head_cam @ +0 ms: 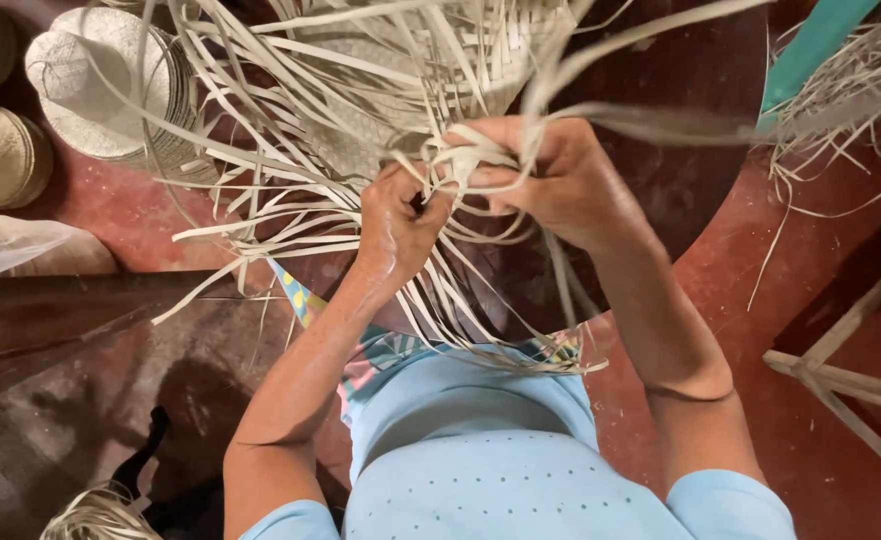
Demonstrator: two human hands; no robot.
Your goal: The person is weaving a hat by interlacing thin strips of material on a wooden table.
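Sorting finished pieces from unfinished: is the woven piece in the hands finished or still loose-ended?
Loose-ended: the woven piece trails many unwoven straw strips, gripped by both hands.

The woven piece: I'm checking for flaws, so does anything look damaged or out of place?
Nothing stands out. The left hand and right hand grip pale straw strips of the unfinished weave; the loose ends fan out unbroken. Finished hats sit stacked nearby.

Pale cream flat straw strips form a checked plaited weave. Off-white round woven hat; tan round woven hats. Light blue fabric garment carries fine dots, its multicoloured patterned cloth edge possibly floral. Dark red floor; teal painted post.
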